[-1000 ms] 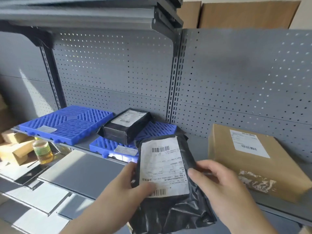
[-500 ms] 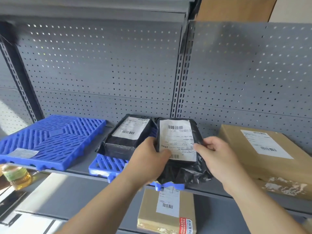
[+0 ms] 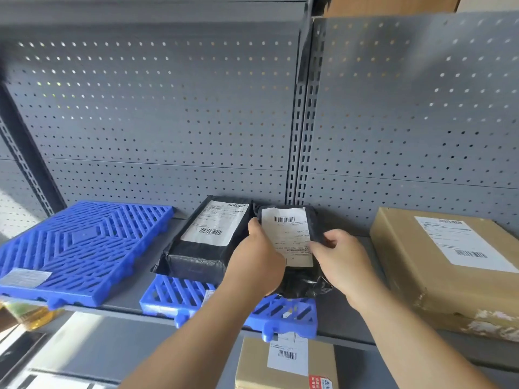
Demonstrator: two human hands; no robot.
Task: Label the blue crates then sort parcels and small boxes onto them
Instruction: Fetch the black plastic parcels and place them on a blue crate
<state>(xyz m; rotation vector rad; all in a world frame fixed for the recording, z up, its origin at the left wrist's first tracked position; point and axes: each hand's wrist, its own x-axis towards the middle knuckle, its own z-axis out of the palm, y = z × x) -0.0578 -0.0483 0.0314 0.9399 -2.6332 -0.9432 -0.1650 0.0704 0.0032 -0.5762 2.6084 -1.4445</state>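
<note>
Grey metal shelf (image 3: 334, 315), pegboard back (image 3: 168, 122). Directly on it: 2 crates, apart. Left blue crate (image 3: 81, 248) and middle blue crate (image 3: 179, 299) both sit at the front edge. Large cardboard box (image 3: 421, 265) lies flat at right, label up. Lower shelf (image 3: 112, 349) carries 1 smaller cardboard box (image 3: 252, 366).

No wording is legible. Barcoded white labels: left black parcel (image 3: 202, 248) and right black parcel (image 3: 289, 237) at 12 o'clock, carton (image 3: 407, 265) at 3, small box (image 3: 252, 366) at 6, whose red sticker (image 3: 320, 383) perhaps bears Chinese characters.
</note>
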